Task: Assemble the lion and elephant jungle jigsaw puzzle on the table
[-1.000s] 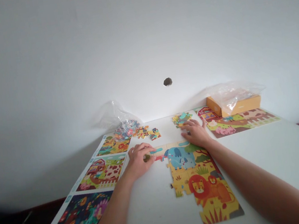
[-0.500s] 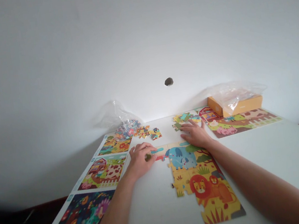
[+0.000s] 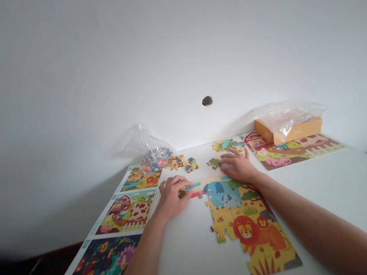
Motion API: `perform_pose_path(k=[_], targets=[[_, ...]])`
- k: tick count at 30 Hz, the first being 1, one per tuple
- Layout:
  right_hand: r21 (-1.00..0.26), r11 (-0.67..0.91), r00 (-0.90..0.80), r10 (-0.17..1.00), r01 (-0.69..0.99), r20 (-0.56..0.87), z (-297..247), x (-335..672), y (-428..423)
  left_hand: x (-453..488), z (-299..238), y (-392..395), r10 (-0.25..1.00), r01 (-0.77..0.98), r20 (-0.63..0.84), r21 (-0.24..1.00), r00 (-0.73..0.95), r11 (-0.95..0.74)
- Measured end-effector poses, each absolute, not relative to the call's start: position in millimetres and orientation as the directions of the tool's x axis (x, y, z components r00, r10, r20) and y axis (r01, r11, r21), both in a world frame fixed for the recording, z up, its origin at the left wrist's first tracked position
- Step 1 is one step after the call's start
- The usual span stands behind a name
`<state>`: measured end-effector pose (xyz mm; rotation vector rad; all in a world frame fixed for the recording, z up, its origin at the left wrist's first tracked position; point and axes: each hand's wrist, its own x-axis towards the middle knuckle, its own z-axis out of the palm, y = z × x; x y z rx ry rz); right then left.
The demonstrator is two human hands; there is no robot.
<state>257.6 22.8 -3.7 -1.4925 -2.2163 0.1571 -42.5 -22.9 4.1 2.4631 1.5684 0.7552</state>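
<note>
A partly joined jigsaw puzzle [image 3: 249, 210] with elephants and lions lies on the white table. At its upper left end, my left hand [image 3: 174, 196] is closed in a pinch on a puzzle piece [image 3: 181, 194] with some green on it, mostly covered by the fingers. My right hand [image 3: 239, 166] rests over the puzzle's top right, fingers spread. Its fingertips touch a loose green puzzle piece [image 3: 213, 164] just beyond the top edge. Behind that hand lies a cluster of loose pieces [image 3: 228, 144].
More loose pieces [image 3: 191, 165] lie at the back left, by a clear bag [image 3: 154, 153] of pieces. A picture sheet [image 3: 126, 212] runs down the left side. An orange box [image 3: 299, 129] under clear plastic stands on a farm picture [image 3: 296, 150] at the back right.
My right hand has shifted slightly left, and the green piece at its fingertips has slid left and nearer. My left hand has stayed in place.
</note>
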Motion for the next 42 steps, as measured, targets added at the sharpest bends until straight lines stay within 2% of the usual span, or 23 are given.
perform_pose_path(k=[6,16,23,30,32,34,36,39,42], targets=[[-0.383,0.307,-0.156,0.913,0.871,0.376,-5.8,256.3,25.3,-42.9,3.2,-21.6,0.879,0.820,0.331,0.352,0.343,-0.452],[-0.418,0.332,-0.196,0.921,0.845,0.336,-5.1,253.5,24.3,-40.4,2.3,-20.8,0.885,0.842,0.333,0.323,0.325,-0.431],[-0.373,0.344,-0.229,0.920,0.862,0.318,-6.0,251.5,25.0,-30.7,-2.3,-15.4,0.930,0.923,0.291,0.243,0.224,-0.299],[-0.354,0.347,-0.224,0.912,0.869,0.344,-6.3,249.0,22.6,-29.8,-3.6,-15.4,0.923,0.909,0.257,0.231,0.287,-0.347],[-0.348,0.343,-0.218,0.911,0.872,0.350,-6.4,248.4,22.2,-31.8,-3.3,-13.2,0.927,0.925,0.298,0.231,0.229,-0.303],[-0.348,0.332,-0.206,0.913,0.877,0.352,-6.0,248.0,21.9,-34.7,-3.4,-9.6,0.937,0.950,0.336,0.247,0.100,-0.190],[-0.348,0.329,-0.199,0.911,0.878,0.360,-5.1,248.0,21.4,-37.7,-4.0,-6.2,0.947,0.957,0.322,0.273,0.004,-0.097],[-0.345,0.331,-0.192,0.905,0.878,0.380,-4.1,248.5,21.1,-40.6,-5.3,-3.6,0.966,0.954,0.256,0.283,0.024,-0.099],[-0.338,0.322,-0.185,0.907,0.884,0.379,-4.6,249.3,21.7,-41.6,-6.3,-3.2,0.964,0.955,0.261,0.267,0.054,-0.126]])
